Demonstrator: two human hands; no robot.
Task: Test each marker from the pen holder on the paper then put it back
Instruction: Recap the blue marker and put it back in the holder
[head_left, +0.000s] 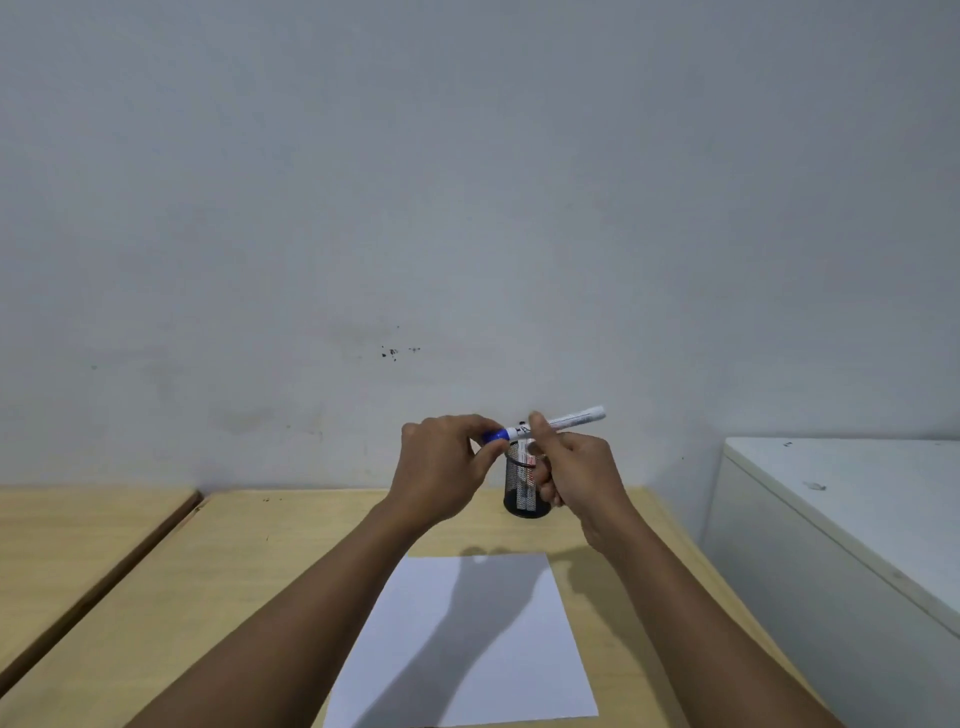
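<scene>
A white marker (571, 419) with a blue cap (494, 435) is held level in the air above the black mesh pen holder (521, 493). My right hand (576, 467) grips the marker's white barrel. My left hand (447, 462) pinches the blue cap between thumb and fingers. The holder stands on the wooden desk (260, 561) near the wall, partly hidden behind both hands, with at least one more marker inside. A blank white sheet of paper (467, 639) lies flat on the desk in front of the holder.
A white cabinet (852, 519) stands to the right of the desk. A second wooden desk (67, 540) adjoins on the left, with a dark gap between them. A grey wall rises just behind the holder.
</scene>
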